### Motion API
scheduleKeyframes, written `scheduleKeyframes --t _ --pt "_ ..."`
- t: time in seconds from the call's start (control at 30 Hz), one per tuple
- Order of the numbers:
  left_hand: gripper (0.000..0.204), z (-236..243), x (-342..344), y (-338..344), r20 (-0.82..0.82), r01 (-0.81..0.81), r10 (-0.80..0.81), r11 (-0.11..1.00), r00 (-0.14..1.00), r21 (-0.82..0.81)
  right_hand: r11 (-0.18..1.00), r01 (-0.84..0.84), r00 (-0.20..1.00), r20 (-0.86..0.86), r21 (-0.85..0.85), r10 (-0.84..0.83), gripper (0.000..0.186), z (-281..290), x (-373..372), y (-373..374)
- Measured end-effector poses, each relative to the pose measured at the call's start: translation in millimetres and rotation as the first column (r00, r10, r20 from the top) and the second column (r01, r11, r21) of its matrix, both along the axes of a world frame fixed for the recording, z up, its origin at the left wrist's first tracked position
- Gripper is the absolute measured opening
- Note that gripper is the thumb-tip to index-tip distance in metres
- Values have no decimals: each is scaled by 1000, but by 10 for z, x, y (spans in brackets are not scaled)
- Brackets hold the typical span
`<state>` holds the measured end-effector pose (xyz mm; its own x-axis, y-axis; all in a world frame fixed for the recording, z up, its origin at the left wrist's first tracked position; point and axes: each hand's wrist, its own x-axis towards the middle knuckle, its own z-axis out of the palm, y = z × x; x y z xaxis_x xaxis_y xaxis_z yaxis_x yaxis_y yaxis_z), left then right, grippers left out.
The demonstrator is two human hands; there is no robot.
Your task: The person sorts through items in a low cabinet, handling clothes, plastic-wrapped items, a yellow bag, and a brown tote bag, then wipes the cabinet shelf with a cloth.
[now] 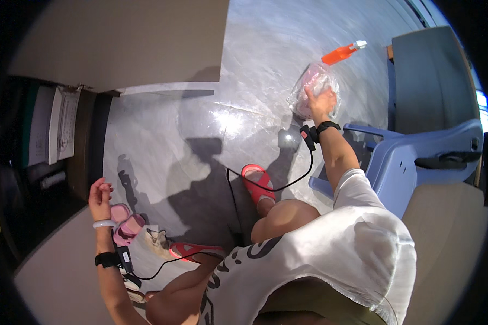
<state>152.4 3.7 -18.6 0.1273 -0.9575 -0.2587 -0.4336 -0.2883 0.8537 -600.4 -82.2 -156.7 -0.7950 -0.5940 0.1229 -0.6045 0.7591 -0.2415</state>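
So the right hand (322,102) is down on a clear plastic bag (315,77) on the floor (255,32); can't tell if it's actually gripping or just pressing. Left hand (100,196) looks empty, fingers loosely curled, near the open cabinet (95,141). Progress-wise, contact with the bag is about all that's done: it looks like it's resting on the floor, not lifted yet. Orange bottle (339,54) just beyond it is untouched.

Domestic interior, apparently a home: pink slippers (129,228) lie on the grey floor (157,122) near an open cabinet door (130,43); a blue plastic chair (393,170) stands opposite.
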Motion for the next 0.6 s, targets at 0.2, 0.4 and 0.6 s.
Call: scheduleKeyframes --t 0.2,0.4,0.6 --pt "35 -103 -287 256 -80 326 -322 853 943 407 976 -74 988 -121 205 100 151 -364 -1294 224" --pt "35 -271 354 725 375 159 -399 832 837 531 944 -328 764 579 -31 284 95 -287 -917 -211" --pt "36 -208 266 1053 395 -110 -262 698 880 708 990 32 678 730 -138 80 43 -615 -1430 -757"
